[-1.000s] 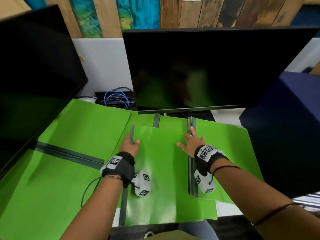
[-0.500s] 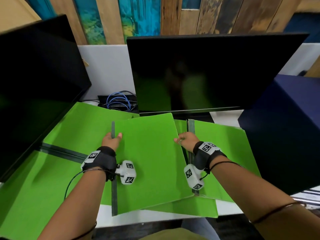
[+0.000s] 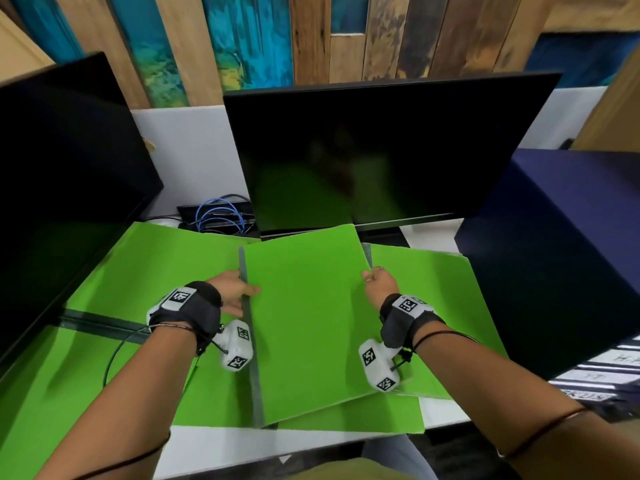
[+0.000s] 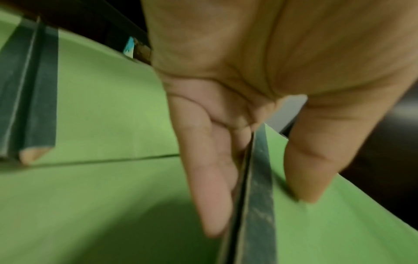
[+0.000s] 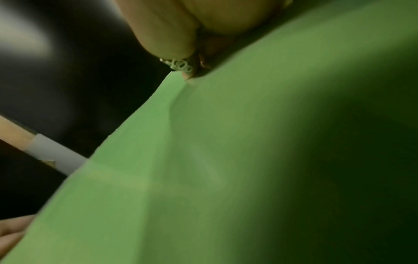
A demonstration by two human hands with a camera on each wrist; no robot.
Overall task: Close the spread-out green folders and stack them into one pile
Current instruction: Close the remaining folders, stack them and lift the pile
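Note:
A closed green folder [image 3: 304, 317] with a dark spine [image 3: 249, 341] is held between both hands, tilted above the desk. My left hand [image 3: 242, 292] pinches the spine [image 4: 257, 196], thumb on the cover and fingers [image 4: 212, 178] underneath. At the folder's right edge, my right hand [image 3: 372, 278] pinches the cover [image 5: 226, 160] with curled fingers [image 5: 187, 71]. An open green folder [image 3: 138, 271] lies spread at the left, its spine [image 3: 97, 323] running across. Another green folder [image 3: 433, 299] lies at the right, and a green cover [image 3: 346, 420] shows beneath the held one.
Two black monitors [image 3: 381, 150] [image 3: 62, 174] stand close behind and to the left of the folders. A blue cable bundle [image 3: 218, 216] sits between them. A dark blue box [image 3: 561, 254] borders the right side. The white desk edge [image 3: 277, 445] runs along the front.
The closed folder has come up off the desk and tilted. My right hand went from lying flat on its cover to pinching its right edge. The left hand kept hold of the spine.

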